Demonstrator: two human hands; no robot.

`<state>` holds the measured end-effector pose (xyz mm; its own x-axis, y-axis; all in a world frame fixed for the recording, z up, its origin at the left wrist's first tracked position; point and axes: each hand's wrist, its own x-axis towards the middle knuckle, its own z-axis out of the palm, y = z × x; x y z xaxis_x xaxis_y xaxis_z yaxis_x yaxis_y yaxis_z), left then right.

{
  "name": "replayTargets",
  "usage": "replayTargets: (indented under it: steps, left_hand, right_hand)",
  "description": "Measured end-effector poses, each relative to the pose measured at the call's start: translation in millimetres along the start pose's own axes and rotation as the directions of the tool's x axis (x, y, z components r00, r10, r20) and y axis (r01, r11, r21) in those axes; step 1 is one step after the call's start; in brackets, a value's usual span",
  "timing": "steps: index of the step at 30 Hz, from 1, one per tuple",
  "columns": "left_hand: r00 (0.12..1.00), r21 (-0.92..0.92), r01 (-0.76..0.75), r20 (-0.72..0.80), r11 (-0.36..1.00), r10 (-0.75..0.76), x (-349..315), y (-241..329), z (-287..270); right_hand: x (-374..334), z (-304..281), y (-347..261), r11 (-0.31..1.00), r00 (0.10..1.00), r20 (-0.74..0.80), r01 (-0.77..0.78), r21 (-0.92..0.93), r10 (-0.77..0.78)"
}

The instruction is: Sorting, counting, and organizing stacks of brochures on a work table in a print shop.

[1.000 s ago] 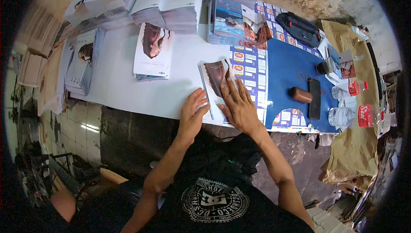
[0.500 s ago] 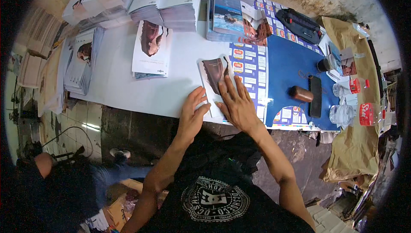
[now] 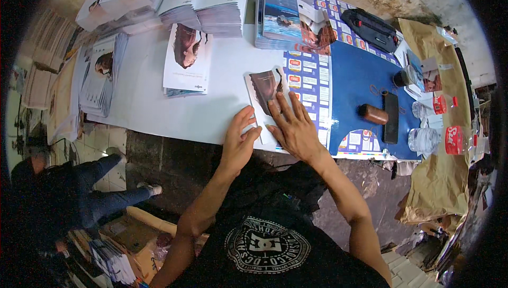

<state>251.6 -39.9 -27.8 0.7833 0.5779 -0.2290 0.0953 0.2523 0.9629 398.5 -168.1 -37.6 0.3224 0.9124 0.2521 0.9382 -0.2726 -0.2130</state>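
Right hand (image 3: 296, 132) flat on folded brochure (image 3: 261, 89), near front edge of white tabletop (image 3: 143, 95); fingers spread, gripping nothing. Left hand (image 3: 239, 138) slack beside it, contact unclear. Brochure's blue left edge, visible a second ago, no longer shows; apparently pressed flatter.

Right hand (image 3: 296, 132) is spread on a brown-and-white leaflet (image 3: 259, 86), left hand (image 3: 238, 142) half-curled right by its edge, can't tell if touching. Big leaflet stacks (image 3: 222, 17) at the back of the white tabletop (image 3: 140, 95), red-labelled plastic bottles (image 3: 423, 140) off right, person in blue trousers (image 3: 119, 203) over left.
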Motion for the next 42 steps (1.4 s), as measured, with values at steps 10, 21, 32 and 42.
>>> replayTargets:
  steps: [10,21,32,42]
  left_hand:
    - [0.824,0.866,-0.5,0.471,0.014,0.315,46,-2,-2]
    - [0.785,0.813,-0.582,0.568,-0.017,0.249,48,8,-19]
    - [0.794,0.822,-0.57,0.55,0.001,0.259,48,-3,-23]
    - [0.799,0.821,-0.57,0.542,0.037,0.26,51,-8,-24]
  right_hand:
    - [-2,6,3,1.0,1.0,0.002,-0.004,-0.025,0.004]
    - [-3,1,3,1.0,0.998,0.057,-0.006,0.006,0.006]
    - [-78,-85,98,0.744,0.793,-0.367,-0.596,-0.303,0.486]
    - [-83,-68,124,0.668,0.733,-0.382,-0.676,-0.312,0.563]
